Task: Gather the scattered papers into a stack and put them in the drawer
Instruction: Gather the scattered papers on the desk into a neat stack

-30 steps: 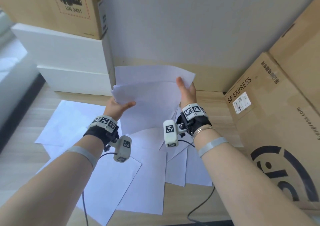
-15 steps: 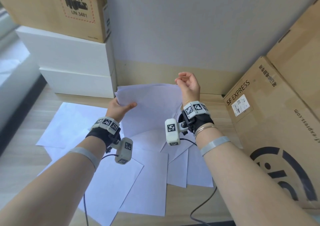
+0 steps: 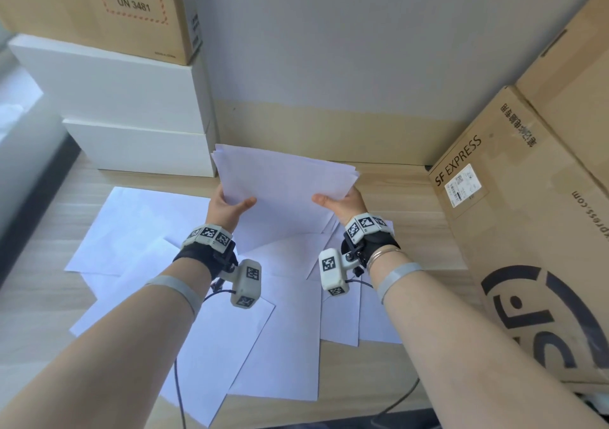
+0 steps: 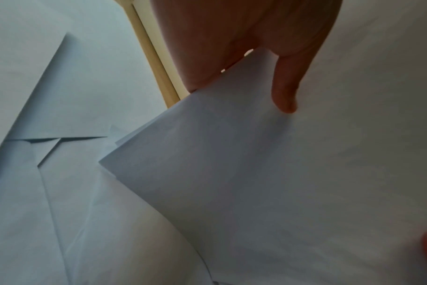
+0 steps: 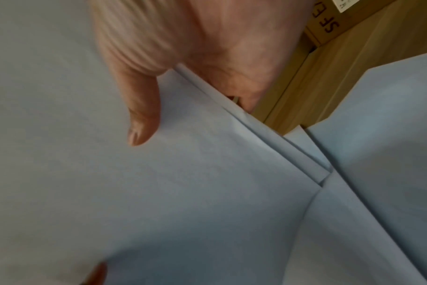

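A stack of white papers [image 3: 283,184] is held up above the wooden table [image 3: 39,283], tilted toward the wall. My left hand [image 3: 227,206] grips its left edge, thumb on top [image 4: 284,90] and the other fingers hidden beneath. My right hand [image 3: 342,203] grips the right edge, thumb lying on the top sheet [image 5: 141,117]. The sheets' edges are slightly uneven [image 5: 280,146]. Several loose white sheets [image 3: 263,329] lie scattered and overlapping on the table under my wrists. No drawer shows in any view.
Two white boxes [image 3: 131,122] stand stacked at the back left with a cardboard box [image 3: 108,7] on top. A large SF Express carton [image 3: 527,231] leans at the right. A black cable [image 3: 178,379] runs along the table's near edge.
My right hand, which had let go and lifted half a second ago, has come back down and taken the stack's right edge. The stack now sits squarer and more level between both hands.
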The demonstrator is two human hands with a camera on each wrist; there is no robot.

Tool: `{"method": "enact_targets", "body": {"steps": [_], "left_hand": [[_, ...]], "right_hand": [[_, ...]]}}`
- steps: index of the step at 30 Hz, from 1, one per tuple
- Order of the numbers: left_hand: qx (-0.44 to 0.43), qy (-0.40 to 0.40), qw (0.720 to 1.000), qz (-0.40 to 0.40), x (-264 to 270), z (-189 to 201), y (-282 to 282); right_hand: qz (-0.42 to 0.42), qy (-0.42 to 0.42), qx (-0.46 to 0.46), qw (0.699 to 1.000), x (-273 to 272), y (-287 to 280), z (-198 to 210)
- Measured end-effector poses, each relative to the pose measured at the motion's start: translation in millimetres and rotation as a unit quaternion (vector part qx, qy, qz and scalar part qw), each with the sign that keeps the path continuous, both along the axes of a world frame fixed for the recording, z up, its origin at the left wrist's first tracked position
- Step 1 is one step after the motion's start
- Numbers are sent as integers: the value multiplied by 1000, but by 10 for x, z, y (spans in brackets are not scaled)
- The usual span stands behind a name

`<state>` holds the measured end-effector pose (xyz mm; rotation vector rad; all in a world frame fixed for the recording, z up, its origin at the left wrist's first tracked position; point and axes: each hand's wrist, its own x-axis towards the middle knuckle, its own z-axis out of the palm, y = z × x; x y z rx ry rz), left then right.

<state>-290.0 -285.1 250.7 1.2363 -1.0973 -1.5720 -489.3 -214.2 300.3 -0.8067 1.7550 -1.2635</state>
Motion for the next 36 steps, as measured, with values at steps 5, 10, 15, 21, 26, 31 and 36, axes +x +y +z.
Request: {"method": "enact_targets", "body": {"steps": [5,10,15,21,26,31,36], "left_hand": [[-1,9,1000,27,-112,-28,-11],[-6,62,998,5,-73,17,-20],[61,-75,995,-9,10,-309,50],[37,-16,999,37,-15,-342,91],[19,14,999,24,18,-264,98],[30,5,999,12,50,-299,43],[55,-61,996,25,-1,-431,36]], "right_hand": [[-13,13,40,999,-26,-73,-121],[-23,-12,-8,1000,-61,-73,-57],[18,-29,58,998,26,42,-295],[-42,-66,12,997,34,-9,-412],[-54,-72,-32,995,-10,-141,-365],[-24,-49,-20,998,-45,-154,-480],[-21,-53,35,998,68,-144,-647]]}}
